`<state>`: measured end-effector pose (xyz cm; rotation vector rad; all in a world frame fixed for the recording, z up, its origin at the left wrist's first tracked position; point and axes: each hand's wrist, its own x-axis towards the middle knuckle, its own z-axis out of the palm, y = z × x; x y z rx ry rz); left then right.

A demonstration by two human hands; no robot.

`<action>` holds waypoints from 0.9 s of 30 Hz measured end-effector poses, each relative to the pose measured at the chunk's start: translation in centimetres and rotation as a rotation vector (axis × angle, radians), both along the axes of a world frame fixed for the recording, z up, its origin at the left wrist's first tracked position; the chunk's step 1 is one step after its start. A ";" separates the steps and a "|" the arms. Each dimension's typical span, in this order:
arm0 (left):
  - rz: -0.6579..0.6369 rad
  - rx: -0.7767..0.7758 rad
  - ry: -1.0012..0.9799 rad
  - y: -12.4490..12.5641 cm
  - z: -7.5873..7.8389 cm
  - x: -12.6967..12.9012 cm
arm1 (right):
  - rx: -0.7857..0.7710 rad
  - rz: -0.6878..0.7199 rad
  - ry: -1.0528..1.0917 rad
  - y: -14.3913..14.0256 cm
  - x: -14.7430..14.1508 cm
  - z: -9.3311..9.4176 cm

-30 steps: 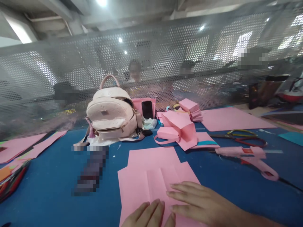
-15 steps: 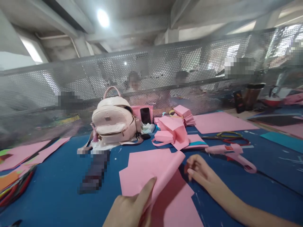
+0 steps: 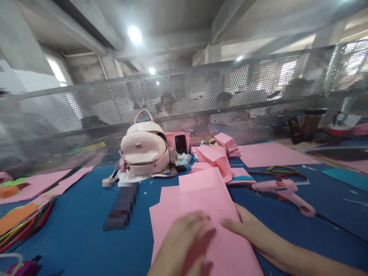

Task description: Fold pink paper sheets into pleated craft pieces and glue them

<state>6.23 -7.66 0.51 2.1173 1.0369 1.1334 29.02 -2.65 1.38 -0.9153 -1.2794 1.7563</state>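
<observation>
My left hand (image 3: 184, 241) and right hand (image 3: 244, 226), fingers flat and together, press folded pink paper (image 3: 207, 199) onto the blue tabletop (image 3: 71, 230); firm, even pressure should sharpen the crease.

The left hand (image 3: 184, 245) was motion-blurred and cut off by the bottom edge, and it hid the near part of the pink sheet (image 3: 207, 199). The right hand (image 3: 244, 230) lay partly under that sheet's right edge, its fingertips hidden. A pixelated strip (image 3: 120, 205) on the counter (image 3: 71, 230) could not be made out. People behind the mesh (image 3: 201, 99) were blurred.
</observation>
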 end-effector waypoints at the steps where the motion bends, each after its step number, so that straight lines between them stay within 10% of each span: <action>1: 0.040 -0.015 -0.105 1.2 0.3 -0.5 | -0.007 0.021 0.005 0.3 0.0 0.2; 4: 0.214 -0.170 -0.405 4.2 1.0 -1.4 | -0.034 0.028 0.018 0.9 -0.3 0.3; 10: -0.139 -0.839 -0.875 5.0 0.2 -0.4 | -0.103 0.035 -0.003 1.7 -0.5 -0.6; 27: 0.227 -0.830 -0.685 6.8 -1.6 -1.6 | 0.213 -0.060 -0.348 4.0 -0.1 -2.5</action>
